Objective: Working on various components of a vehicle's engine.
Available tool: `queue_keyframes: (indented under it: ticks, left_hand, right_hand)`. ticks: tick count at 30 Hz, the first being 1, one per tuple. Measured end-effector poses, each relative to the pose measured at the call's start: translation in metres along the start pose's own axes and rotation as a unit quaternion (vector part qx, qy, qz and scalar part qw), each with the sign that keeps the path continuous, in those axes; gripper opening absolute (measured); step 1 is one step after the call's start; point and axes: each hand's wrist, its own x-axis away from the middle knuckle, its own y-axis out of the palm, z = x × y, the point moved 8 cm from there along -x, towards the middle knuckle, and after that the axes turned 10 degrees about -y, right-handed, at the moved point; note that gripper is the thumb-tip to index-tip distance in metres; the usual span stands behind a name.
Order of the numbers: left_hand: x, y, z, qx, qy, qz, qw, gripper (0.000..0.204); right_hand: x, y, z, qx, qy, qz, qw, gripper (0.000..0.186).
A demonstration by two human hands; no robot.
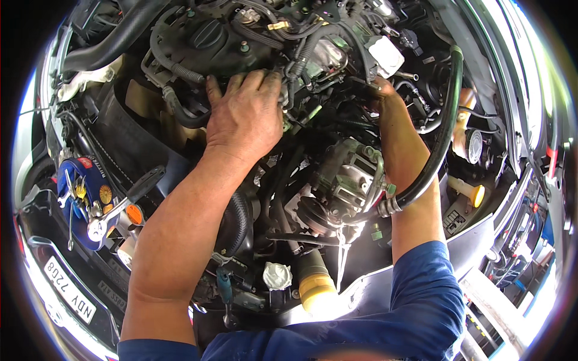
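Observation:
My left hand (247, 111) lies palm down over the front edge of the black engine cover (226, 60), its fingers stretched out beside a corrugated hose (188, 73). A round black oil filler cap (209, 34) sits just beyond it. Farther right, my right hand (380, 91) reaches in among pipes and brackets, below a white reservoir (385, 56). Its fingers are mostly hidden in shadow, and whether they grip anything does not show. Between my forearms sits a metal pulley-driven unit (349, 180). A thick black hose (444, 135) arches over my right forearm.
A blue round tray (84, 204) with several tools stands at the left. A teal-handled tool (224, 289) lies near my body, close to a plastic-wrapped opening (277, 275) and a lit yellow-collared lamp (316, 290). A yellow cap (477, 196) sits at the right.

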Motion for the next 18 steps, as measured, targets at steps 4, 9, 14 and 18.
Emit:
queue_keyframes:
  ticks: [4, 9, 14, 18]
  left_hand:
    - [-0.003, -0.004, 0.002, -0.007, -0.011, -0.006, 1.0, 0.044]
    - [0.025, -0.049, 0.057, 0.132, 0.114, 0.189, 0.966, 0.027]
    - [0.0, 0.074, 0.109, 0.327, -0.084, -0.091, 0.937, 0.025]
    - [-0.037, 0.18, 0.079, 0.329, -0.281, -0.2, 0.879, 0.035]
  right_hand:
    - [-0.001, -0.001, -0.003, 0.011, 0.001, -0.009, 1.0, 0.023]
    - [-0.005, -0.004, -0.005, 0.027, 0.002, -0.018, 0.999, 0.023]
    - [0.001, -0.017, -0.016, 0.059, -0.01, -0.043, 0.997, 0.023]
    - [0.019, 0.032, -0.013, 0.078, -0.028, -0.03, 0.996, 0.021]
